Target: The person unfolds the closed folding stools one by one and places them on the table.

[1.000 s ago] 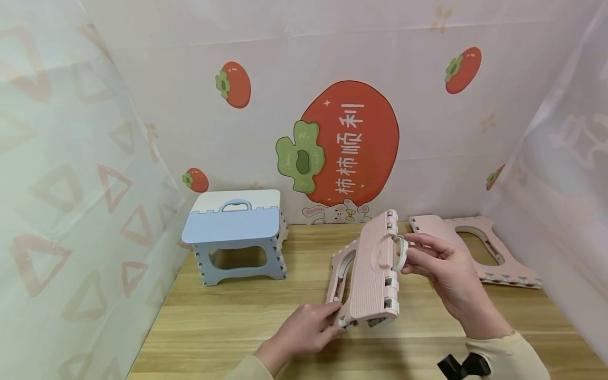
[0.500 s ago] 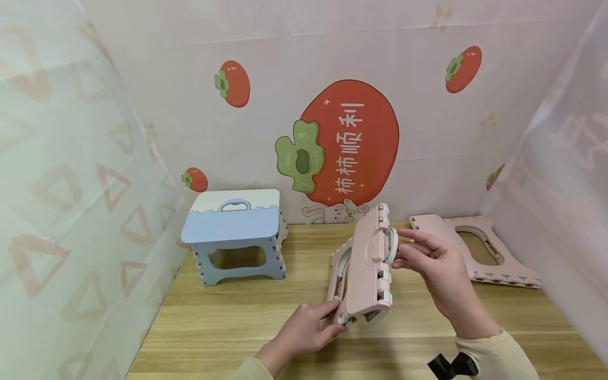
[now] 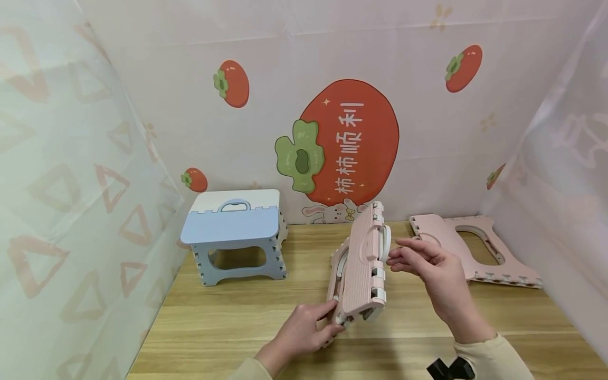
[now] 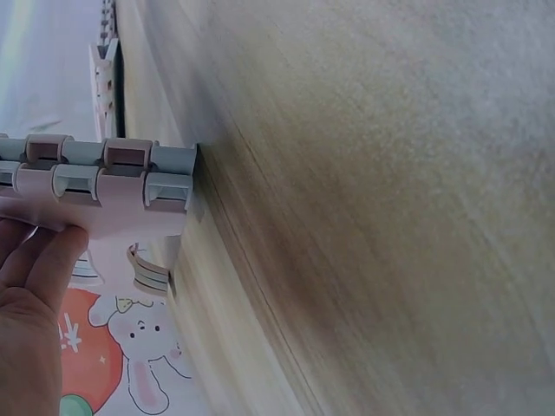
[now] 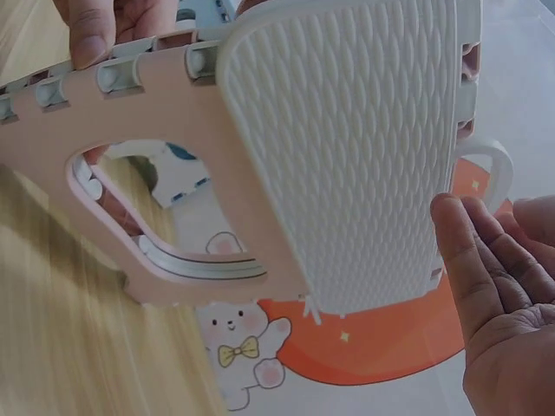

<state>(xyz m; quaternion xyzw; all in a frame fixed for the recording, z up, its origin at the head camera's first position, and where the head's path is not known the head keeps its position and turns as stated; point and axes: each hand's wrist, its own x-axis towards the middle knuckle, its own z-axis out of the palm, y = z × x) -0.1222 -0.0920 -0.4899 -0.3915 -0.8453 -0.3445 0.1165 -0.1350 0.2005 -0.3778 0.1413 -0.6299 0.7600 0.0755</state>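
A pink and white folding stool (image 3: 356,258) stands partly folded at mid-table, its two top panels creased at the hinge. My left hand (image 3: 306,330) grips the near edge of its legs, thumb and fingers on opposite sides. Up at the hinge line, the white carry handle (image 3: 386,244) sticks out to the right. Just beside that handle is my right hand (image 3: 434,272), fingers loosely extended and holding nothing. In the right wrist view, its fingertips lie at the edge of the woven-textured white panel (image 5: 355,156). The left wrist view shows the hinged leg edge (image 4: 130,178) above my left fingers.
A blue and white folding stool (image 3: 233,232) stands unfolded at the back left. Behind my right hand, a second pink stool (image 3: 518,266) lies folded flat on the wooden table (image 3: 214,327). Printed sheets (image 3: 332,47) enclose the back and sides.
The pink stool's hinged top has tilted further left and its panels have drawn closer together. My right hand has followed it left and come off the handle. My left hand keeps its grip.
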